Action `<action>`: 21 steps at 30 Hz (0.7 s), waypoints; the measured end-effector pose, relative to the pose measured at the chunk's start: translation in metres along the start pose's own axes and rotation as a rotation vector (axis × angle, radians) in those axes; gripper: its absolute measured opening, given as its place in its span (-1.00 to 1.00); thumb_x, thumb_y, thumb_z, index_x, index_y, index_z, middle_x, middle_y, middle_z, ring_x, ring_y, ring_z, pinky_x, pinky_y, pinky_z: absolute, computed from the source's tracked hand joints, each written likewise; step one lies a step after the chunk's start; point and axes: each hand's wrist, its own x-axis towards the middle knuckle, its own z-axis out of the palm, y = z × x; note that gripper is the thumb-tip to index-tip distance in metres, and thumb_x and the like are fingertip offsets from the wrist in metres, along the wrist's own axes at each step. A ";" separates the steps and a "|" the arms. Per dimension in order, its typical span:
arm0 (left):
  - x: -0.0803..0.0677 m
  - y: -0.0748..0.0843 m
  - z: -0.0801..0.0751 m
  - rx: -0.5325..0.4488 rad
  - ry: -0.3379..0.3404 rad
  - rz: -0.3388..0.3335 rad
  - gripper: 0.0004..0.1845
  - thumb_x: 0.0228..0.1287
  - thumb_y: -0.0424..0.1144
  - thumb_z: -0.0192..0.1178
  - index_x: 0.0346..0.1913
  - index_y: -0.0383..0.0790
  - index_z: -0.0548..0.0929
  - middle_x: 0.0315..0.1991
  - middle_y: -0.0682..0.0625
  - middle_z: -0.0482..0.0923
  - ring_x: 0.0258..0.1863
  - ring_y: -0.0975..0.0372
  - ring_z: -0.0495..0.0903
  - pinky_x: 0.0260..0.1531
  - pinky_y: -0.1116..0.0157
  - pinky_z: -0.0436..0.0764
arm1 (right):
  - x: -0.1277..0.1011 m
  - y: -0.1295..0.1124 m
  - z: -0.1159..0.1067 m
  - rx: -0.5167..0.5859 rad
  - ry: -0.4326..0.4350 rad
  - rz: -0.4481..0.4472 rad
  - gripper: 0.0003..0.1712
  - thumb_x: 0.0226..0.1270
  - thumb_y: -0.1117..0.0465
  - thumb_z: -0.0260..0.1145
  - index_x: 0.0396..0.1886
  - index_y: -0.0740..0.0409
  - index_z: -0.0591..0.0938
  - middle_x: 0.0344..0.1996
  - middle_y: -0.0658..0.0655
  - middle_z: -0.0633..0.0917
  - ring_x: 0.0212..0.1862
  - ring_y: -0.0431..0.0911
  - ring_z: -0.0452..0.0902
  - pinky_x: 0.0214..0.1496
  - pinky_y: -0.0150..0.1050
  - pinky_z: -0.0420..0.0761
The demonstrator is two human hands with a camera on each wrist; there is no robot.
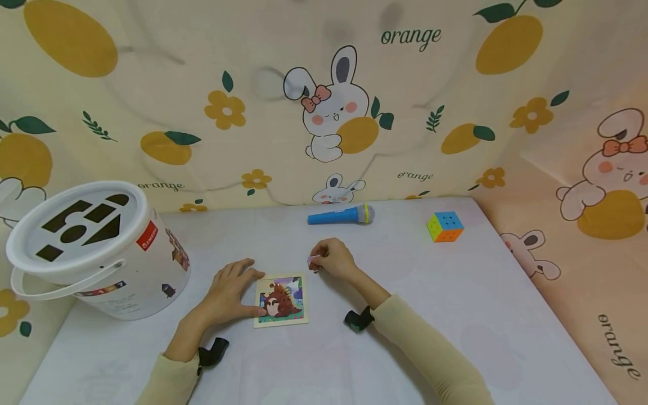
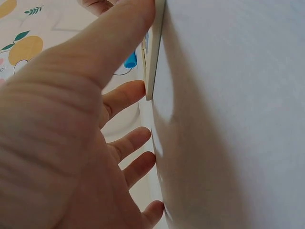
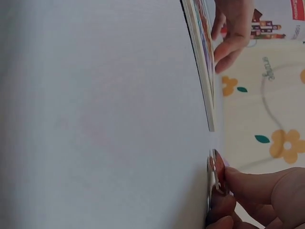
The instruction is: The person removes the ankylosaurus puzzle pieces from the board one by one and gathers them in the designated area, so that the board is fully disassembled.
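Observation:
A small square jigsaw puzzle [image 1: 280,304] with a pale wooden frame and a red-brown dinosaur picture lies on the table. At its left side is my left hand [image 1: 230,295], fingers spread; the thumb rests on the lower left of the puzzle and the index fingertip [image 2: 136,88] is right at a corner of the frame. Just beyond the puzzle's upper right corner, my right hand [image 1: 334,259] pinches a small puzzle piece [image 3: 218,171], reddish with some lilac, between thumb and fingers, close over the table. The fingers partly hide the piece.
A large white bucket [image 1: 147,281] with shape holes in its lid stands on the left. Near the back edge lies a blue toy microphone [image 1: 334,216], with a colourful puzzle cube [image 1: 445,226] to its right. A printed cloth [image 1: 304,34] hangs behind the table.

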 end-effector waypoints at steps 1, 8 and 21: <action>0.000 0.000 0.000 0.000 0.000 0.001 -0.16 -0.28 0.26 0.45 0.14 -0.04 0.52 0.35 -0.22 0.17 0.32 -0.14 0.07 0.20 -0.25 0.00 | 0.000 0.000 0.000 -0.012 0.002 0.003 -0.94 0.15 0.27 0.39 -0.42 0.19 0.69 -0.60 -0.02 0.64 -0.51 -0.20 0.49 -0.47 -0.34 0.43; 0.000 0.000 0.000 0.002 0.000 0.000 -0.16 -0.28 0.26 0.45 0.14 -0.04 0.51 0.35 -0.22 0.17 0.32 -0.14 0.07 0.20 -0.24 0.00 | 0.000 -0.001 0.002 0.010 -0.002 0.003 -0.96 0.15 0.29 0.39 -0.44 0.19 0.70 -0.58 -0.01 0.66 -0.48 -0.18 0.49 -0.44 -0.34 0.44; 0.000 0.000 -0.001 0.005 0.003 0.000 -0.17 -0.28 0.26 0.45 0.14 -0.03 0.52 0.34 -0.22 0.17 0.32 -0.14 0.07 0.20 -0.24 0.00 | 0.001 -0.003 0.003 -0.204 0.025 0.010 -0.92 0.15 0.19 0.40 -0.47 0.06 0.68 -0.59 -0.06 0.57 -0.45 -0.17 0.43 -0.46 -0.29 0.35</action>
